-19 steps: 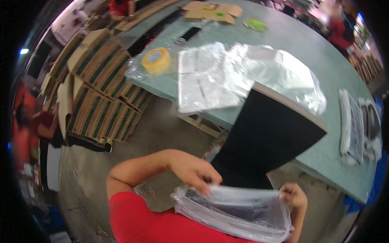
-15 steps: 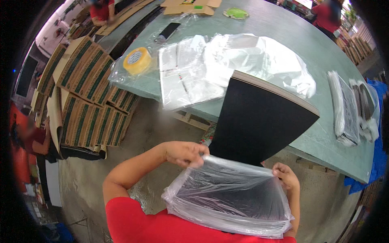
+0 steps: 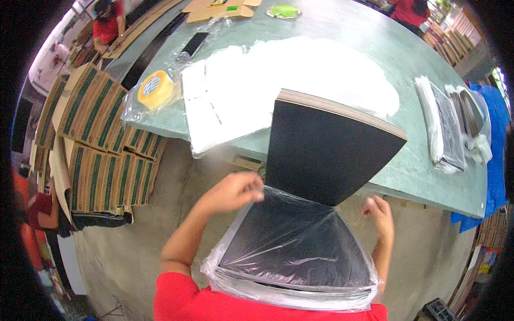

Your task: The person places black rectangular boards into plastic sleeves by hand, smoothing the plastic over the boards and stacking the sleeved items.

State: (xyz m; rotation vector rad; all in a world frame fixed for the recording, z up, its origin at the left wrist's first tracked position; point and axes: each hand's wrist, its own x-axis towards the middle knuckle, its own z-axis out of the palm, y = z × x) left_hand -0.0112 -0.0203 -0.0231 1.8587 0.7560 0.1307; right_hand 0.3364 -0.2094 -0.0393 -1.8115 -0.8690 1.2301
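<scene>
Only partway along, had one black stack (image 3: 326, 144) sheathed below in one clear bag (image 3: 292, 243), bare above, between torso (image 3: 182, 297) and counter (image 3: 353, 24). Held left hand (image 3: 233, 192) beside bag with fingers curled, but could not tell if gripping; held right hand (image 3: 379, 212) apart with fingers closed. Counted one tape roll (image 3: 156, 90), two wrapped bundles (image 3: 443, 125).

Half-bagged black stack (image 3: 326, 152) between hands (image 3: 231, 193)
</scene>
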